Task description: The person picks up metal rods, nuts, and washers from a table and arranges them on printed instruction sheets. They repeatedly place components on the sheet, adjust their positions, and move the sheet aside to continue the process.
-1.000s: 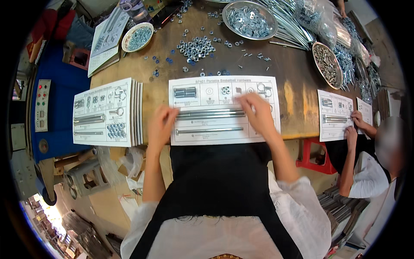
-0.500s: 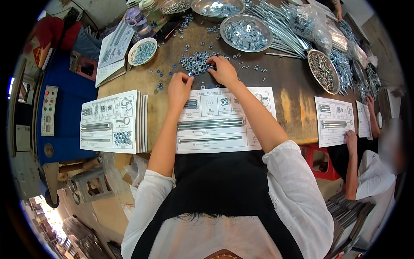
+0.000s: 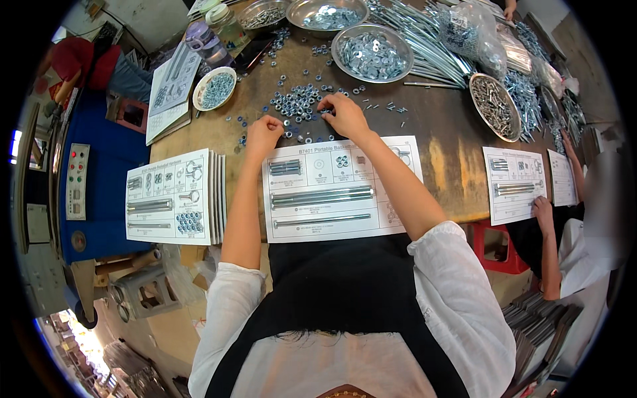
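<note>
Small metal lock nuts, some with blue rings, lie in a loose pile [image 3: 296, 103] on the table. My right hand [image 3: 345, 116] is at the pile's right edge, its thumb and fingers bent around nuts there. Just left of the pile, my left hand [image 3: 265, 134] is closed with the fingertips pinched together; anything between them is too small to make out. Below both hands lies a printed hardware card [image 3: 318, 222] with pictures of bolts, nuts and washers. My right forearm covers part of it.
Metal bowls of washers [image 3: 373, 53] and of small bolts [image 3: 494, 107] stand around the pile, with long bolts [image 3: 431, 50] behind. A small dish [image 3: 215, 89] sits at left, near stacked cards [image 3: 166, 199]. A co-worker's hand [image 3: 543, 209] rests on another card at right.
My left hand has drawn away from the nut pile, toward the left and slightly nearer me. The right hand stays by the nuts. The whole view has shifted slightly.
</note>
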Available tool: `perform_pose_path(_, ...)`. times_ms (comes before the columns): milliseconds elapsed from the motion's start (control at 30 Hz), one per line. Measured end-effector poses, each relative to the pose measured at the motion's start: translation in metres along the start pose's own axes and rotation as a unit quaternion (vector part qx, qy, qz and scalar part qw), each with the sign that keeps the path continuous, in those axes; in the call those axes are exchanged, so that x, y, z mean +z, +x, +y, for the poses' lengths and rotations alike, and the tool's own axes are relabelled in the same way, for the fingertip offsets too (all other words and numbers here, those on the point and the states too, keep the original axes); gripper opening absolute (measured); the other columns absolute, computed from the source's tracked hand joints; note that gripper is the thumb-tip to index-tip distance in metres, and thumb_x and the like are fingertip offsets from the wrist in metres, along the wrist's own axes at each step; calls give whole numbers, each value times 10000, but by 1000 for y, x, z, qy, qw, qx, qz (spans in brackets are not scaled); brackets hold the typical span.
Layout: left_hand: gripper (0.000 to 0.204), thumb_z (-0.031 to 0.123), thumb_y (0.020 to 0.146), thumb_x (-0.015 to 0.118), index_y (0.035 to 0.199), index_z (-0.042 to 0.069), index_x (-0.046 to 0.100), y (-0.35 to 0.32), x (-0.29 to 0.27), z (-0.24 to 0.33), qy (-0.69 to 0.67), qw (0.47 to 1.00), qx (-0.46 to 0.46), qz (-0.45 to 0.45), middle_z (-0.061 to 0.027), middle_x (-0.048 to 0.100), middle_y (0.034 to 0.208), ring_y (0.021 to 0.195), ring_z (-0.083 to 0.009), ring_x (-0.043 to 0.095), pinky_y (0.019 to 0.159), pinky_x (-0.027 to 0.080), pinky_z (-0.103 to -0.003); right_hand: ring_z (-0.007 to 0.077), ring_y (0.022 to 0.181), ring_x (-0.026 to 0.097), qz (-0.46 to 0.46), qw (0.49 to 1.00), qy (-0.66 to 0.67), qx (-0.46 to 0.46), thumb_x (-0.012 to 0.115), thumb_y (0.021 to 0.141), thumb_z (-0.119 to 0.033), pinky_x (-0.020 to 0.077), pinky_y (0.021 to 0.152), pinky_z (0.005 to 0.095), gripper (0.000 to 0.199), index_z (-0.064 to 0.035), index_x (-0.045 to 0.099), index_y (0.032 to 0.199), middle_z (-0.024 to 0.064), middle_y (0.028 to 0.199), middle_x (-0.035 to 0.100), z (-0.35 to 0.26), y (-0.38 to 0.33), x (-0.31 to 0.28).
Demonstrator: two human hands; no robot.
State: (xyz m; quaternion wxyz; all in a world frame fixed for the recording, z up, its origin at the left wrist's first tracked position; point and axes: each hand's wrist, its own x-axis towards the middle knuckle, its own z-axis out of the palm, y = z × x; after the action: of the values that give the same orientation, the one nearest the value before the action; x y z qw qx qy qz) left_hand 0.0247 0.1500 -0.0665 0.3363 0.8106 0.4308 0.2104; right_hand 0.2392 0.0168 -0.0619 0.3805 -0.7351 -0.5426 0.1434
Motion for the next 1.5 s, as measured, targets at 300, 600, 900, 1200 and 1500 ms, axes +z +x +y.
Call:
perform_pose_path(300, 194, 188, 834, 779, 968, 56, 729, -15, 1, 32, 42, 998, 43, 18, -79, 668, 788, 696, -177, 629, 661, 501, -307, 280, 949, 651, 2, 1000, -12, 16, 757, 806, -144, 524, 815, 400, 185, -117, 686, 974, 68, 980, 646, -3, -6, -1)
perform_pose_path(600, 282, 167, 790, 801, 1039, 71, 711, -34, 19, 46, 32, 993, 98, -61, -100, 609, 948, 847, -278, 636, 764, 518, -386, 274, 922, 669, -16, 1000, 6, 26, 759, 800, -127, 529, 812, 395, 185, -119, 721, 980, 76, 949, 671, -2, -14, -14)
perform_pose_path(900, 242, 205, 849, 759, 1072, 128, 709, -24, 23, 49, 95, 991, 87, 46, -77, 610, 916, 821, -274, 630, 723, 511, -387, 288, 912, 666, -2, 999, 15, 33, 760, 800, -110, 525, 806, 399, 174, -108, 728, 971, 89, 948, 671, 3, -22, -16)
perform_pose_path(1200, 227, 162, 843, 728, 1069, 185, 728, -23, 22, 49, 125, 982, 145, 8, -79, 616, 893, 797, -265, 649, 705, 520, -396, 177, 764, 683, 41, 992, 106, 59, 762, 799, -114, 544, 738, 299, 223, -88, 771, 1020, 97, 890, 724, 5, -32, -37)
perform_pose_path(1500, 246, 133, 815, 755, 1050, 205, 741, -57, 22, 93, -30, 992, 121, -21, -26, 578, 823, 659, -162, 573, 607, 481, -316, 92, 791, 636, -10, 969, 185, 161, 767, 846, -78, 518, 726, 251, 228, -71, 748, 1073, 26, 941, 720, 17, -194, -156)
